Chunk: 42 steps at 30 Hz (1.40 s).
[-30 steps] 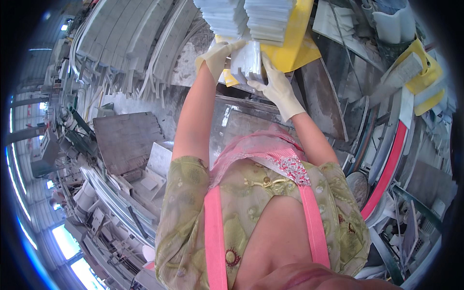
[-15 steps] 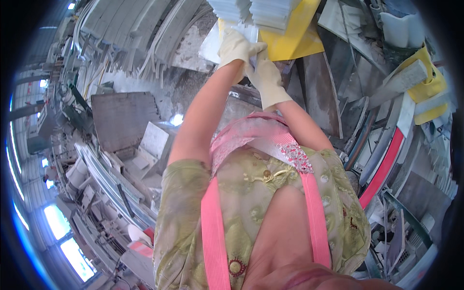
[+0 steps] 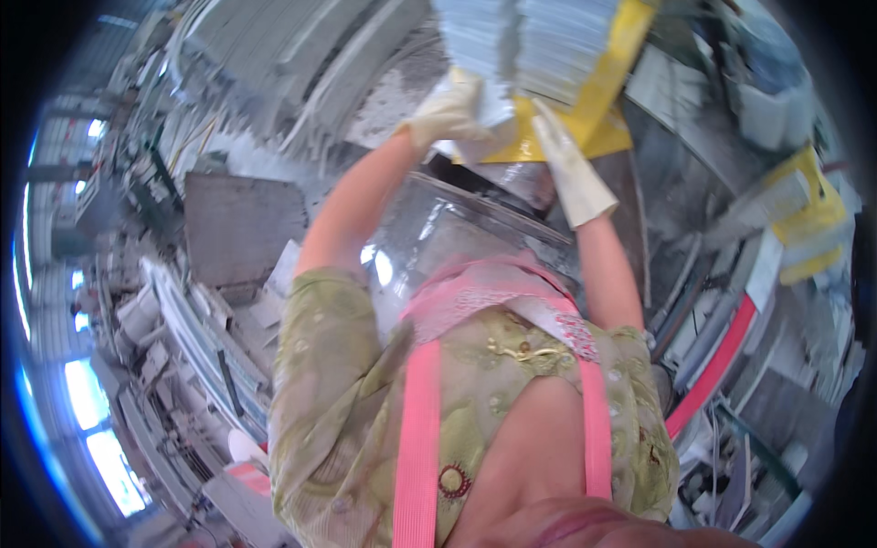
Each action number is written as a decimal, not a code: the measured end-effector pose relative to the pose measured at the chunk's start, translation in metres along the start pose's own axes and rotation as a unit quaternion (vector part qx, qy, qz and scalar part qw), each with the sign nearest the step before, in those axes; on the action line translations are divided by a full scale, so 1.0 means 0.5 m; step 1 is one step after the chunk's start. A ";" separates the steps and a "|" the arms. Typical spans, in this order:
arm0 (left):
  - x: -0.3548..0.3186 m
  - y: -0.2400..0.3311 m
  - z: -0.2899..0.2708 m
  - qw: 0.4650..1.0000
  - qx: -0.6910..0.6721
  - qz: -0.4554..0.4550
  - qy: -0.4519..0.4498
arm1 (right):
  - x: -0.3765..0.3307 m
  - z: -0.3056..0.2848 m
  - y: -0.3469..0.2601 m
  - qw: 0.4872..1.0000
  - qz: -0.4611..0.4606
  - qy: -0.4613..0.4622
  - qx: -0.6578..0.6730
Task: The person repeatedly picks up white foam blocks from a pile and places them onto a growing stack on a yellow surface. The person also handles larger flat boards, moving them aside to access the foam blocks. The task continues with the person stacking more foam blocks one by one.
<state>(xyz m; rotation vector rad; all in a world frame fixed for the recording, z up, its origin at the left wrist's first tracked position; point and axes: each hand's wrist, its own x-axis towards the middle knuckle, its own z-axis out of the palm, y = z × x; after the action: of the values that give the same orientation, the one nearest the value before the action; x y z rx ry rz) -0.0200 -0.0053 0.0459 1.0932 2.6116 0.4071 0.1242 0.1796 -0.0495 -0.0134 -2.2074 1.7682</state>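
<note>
Both my hands wear pale cream rubber gloves and reach forward to stacked thin whitish sheets. My left hand rests against the near left corner of the left stack, fingers along its side and thumb apart across the near end; motion blurs it. My right hand has straight, flat fingers pointing at the near end of the right stack. Whether its fingertips touch the sheets I cannot tell. A yellow sheet lies beneath the stacks and shows along their near and right sides.
Long grey slabs are piled at the far left. A flat brownish board stands left of me. On the right are a concrete-like block with yellow sheeting, a red strip and a pale plastic container. Wet, shiny surface lies before me.
My hands were close together at the near end of the stacks and are now apart. The right hand moved right and its fingers straightened. The stacks sit lower in view.
</note>
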 end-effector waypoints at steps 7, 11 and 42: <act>-0.057 -0.036 0.047 0.968 0.026 0.079 0.236 | 0.147 0.051 0.028 0.974 0.206 -0.018 0.089; -0.128 -0.063 0.131 0.874 -0.429 -0.109 0.198 | 0.153 0.057 0.040 0.973 0.209 -0.030 0.094; -0.005 0.103 -0.069 0.976 0.089 -0.176 -0.092 | 0.144 0.052 0.023 0.985 0.050 -0.162 0.023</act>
<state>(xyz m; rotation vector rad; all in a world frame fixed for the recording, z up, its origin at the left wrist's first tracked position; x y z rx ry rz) 0.0025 0.0221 0.0968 0.6542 2.6364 -0.0075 0.0474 0.1719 -0.0483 0.1900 -2.4229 1.9954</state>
